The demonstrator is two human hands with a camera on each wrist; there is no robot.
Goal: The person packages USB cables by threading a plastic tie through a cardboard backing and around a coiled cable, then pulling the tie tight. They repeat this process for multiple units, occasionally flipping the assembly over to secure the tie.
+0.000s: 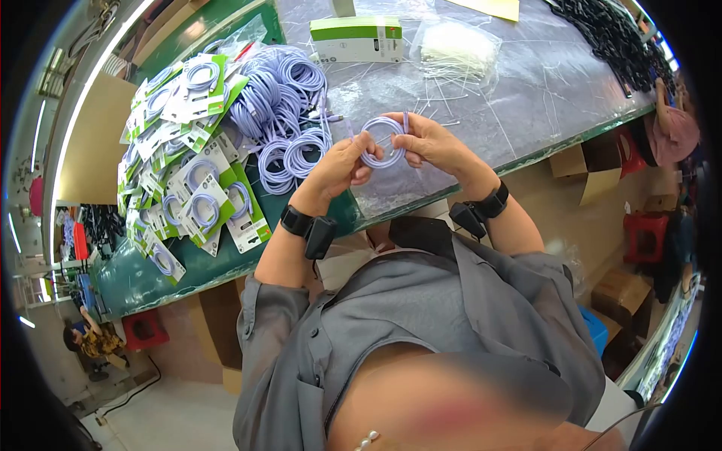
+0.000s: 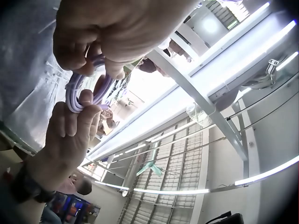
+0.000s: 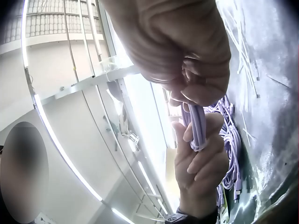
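A coiled lilac cable (image 1: 385,120) is held up between both hands above the near edge of the table. The left hand (image 1: 344,159) pinches the coil's left side between thumb and curled fingers. On its right side, the right hand (image 1: 432,146) grips the coil the same way, and a short piece of cable stands up beside its fingers. In the left wrist view the coil (image 2: 74,95) shows as several parallel loops between the two hands. A pale tie appears round the loops in the right wrist view, on the cable (image 3: 198,126).
Left of the hands lie a heap of loose lilac coils (image 1: 259,101) and a pile of carded cables (image 1: 203,207). Beyond are a green-and-white box (image 1: 357,40) and a bag of white ties (image 1: 459,51). Black cables (image 1: 602,34) lie at the far right.
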